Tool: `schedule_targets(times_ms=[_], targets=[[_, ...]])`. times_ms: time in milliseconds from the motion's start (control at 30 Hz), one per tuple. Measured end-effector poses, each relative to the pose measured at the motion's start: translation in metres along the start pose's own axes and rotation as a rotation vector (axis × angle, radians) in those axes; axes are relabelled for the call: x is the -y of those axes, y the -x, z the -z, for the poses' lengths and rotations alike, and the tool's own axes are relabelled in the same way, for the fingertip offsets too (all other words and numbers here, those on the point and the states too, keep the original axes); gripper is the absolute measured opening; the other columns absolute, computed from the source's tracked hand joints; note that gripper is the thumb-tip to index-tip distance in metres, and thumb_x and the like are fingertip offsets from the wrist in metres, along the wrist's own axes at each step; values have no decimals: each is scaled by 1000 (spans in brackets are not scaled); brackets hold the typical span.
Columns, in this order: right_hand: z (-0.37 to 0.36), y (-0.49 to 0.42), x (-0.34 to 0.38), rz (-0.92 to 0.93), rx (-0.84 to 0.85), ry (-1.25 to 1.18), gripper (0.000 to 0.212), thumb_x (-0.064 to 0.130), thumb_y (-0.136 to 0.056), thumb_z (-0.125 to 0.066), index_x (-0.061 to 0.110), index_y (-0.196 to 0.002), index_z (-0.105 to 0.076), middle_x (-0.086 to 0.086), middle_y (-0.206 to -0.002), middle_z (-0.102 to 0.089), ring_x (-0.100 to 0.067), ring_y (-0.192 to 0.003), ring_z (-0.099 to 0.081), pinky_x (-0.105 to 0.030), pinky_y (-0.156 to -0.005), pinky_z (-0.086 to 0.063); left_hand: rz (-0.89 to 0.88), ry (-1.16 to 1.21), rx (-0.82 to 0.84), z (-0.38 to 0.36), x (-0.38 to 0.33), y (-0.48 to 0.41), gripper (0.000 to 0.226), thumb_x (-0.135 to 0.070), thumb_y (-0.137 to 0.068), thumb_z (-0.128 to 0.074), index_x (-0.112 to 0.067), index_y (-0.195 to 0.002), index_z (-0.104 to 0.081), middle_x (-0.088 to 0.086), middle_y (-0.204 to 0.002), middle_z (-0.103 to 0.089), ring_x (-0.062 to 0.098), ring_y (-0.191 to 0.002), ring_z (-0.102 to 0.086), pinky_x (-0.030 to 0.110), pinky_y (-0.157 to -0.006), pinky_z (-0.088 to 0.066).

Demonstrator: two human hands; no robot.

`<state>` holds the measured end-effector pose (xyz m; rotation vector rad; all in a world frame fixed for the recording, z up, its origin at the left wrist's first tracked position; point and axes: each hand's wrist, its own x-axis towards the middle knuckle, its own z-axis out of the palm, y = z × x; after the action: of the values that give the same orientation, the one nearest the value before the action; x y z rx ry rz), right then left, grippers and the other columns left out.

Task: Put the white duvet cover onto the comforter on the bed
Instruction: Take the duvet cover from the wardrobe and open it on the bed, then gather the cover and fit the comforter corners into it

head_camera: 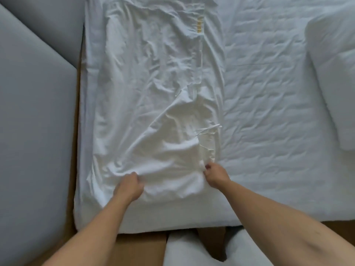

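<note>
- Nearest, at the lower middle of the frame, the left hand (127,186) had its grip closed on the white duvet cover (153,83), fingers curled into a fold close to the near edge of the bed (172,221)
- Just to the right, the right hand (216,174) had its grip clamped on a bunched bit of the cover's right border; the two hands were apart, with a slack span of cloth between them
- The step in hand looked like sorting out this near end of the cover, probably to find its opening or a corner
- To do it well, each grip should take the same single layer at the hem, then lift and draw outward until the span goes taut, so twists show up
- Just beyond the right hand, loose white ties (208,129) stuck out at the cover's right edge; they should be kept free of the folds
- The cover itself ran as a long crumpled strip from the hands to the top of the frame, left of centre
- Right of it lay a quilted white layer (269,93); whether that was the comforter could not be told
- Farthest right sat a pillow (332,64)
</note>
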<state>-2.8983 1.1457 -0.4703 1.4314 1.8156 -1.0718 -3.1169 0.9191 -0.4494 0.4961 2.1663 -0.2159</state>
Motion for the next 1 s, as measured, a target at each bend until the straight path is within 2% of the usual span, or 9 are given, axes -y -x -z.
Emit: schedule_targets(times_ms=[167,267,400,467,567,700,800,900,1000], targets=[[82,57,-30,54,-168,-236,35,35,-100,-58,19,-131,-61,-4,-124,-68,-20,-109,-64,-34,-93,-51,-524,362,122,4,-205,77,9,-33,-95,-60,-26,-95,-64,-8,-86,-68,13,-79,-64,29,-74,-53],[138,91,-69,47,-273,-324,33,33,-101,-58,17,-129,-62,-1,-123,-69,-17,-108,-64,-31,-92,-51,-570,498,152,0,-282,130,10,-31,-96,-59,-26,-91,-66,-7,-84,-70,9,-78,-66,21,-65,-49],[202,121,-143,-9,-405,-537,29,35,-99,-61,17,-121,-65,1,-113,-69,-14,-100,-65,-26,-86,-51,-564,475,258,-17,-348,181,12,-22,-98,-59,-18,-91,-68,0,-78,-73,14,-67,-69,28,-62,-55],[230,124,-186,-48,-432,-857,27,35,-94,-68,16,-113,-66,-1,-106,-71,-14,-91,-69,-33,-85,-58,-550,508,285,-23,-384,192,12,-19,-97,-61,-12,-90,-68,2,-64,-70,11,-52,-62,30,-54,-54],[287,116,-256,-43,-319,-1754,40,44,-87,-77,17,-112,-61,-8,-116,-69,-23,-96,-71,-38,-76,-60,-573,539,286,-31,-462,202,11,-13,-96,-65,-5,-90,-70,7,-60,-68,15,-48,-57,35,-55,-52],[391,73,-347,162,-117,-2435,61,61,-74,-75,21,-114,-54,-14,-127,-61,-36,-113,-64,-48,-83,-56,-544,756,341,-47,-610,206,11,-12,-98,-64,-8,-106,-70,14,-97,-74,22,-74,-65,34,-64,-53],[490,28,-388,232,-68,-2612,57,36,-79,-82,6,-122,-59,-26,-105,-71,-37,-79,-75,-50,-68,-63,-484,839,219,-69,-728,189,38,-22,-96,-69,-26,-132,-57,13,-136,-56,28,-104,-58,43,-79,-54],[589,-7,-431,258,-172,-2718,26,10,-93,-65,6,-119,-60,-24,-99,-65,-31,-56,-72,-49,-53,-61,-449,526,28,-100,-814,176,94,-51,-80,-81,-37,-157,-28,12,-161,-23,35,-137,-41,56,-107,-42],[691,-11,-492,488,-282,-2757,20,14,-101,-52,7,-118,-60,-20,-88,-67,-26,-67,-71,-41,-64,-63,-398,-18,-185,-141,-862,174,123,-77,-61,-78,-42,-159,-13,15,-164,13,38,-152,-7,59,-119,-20]])
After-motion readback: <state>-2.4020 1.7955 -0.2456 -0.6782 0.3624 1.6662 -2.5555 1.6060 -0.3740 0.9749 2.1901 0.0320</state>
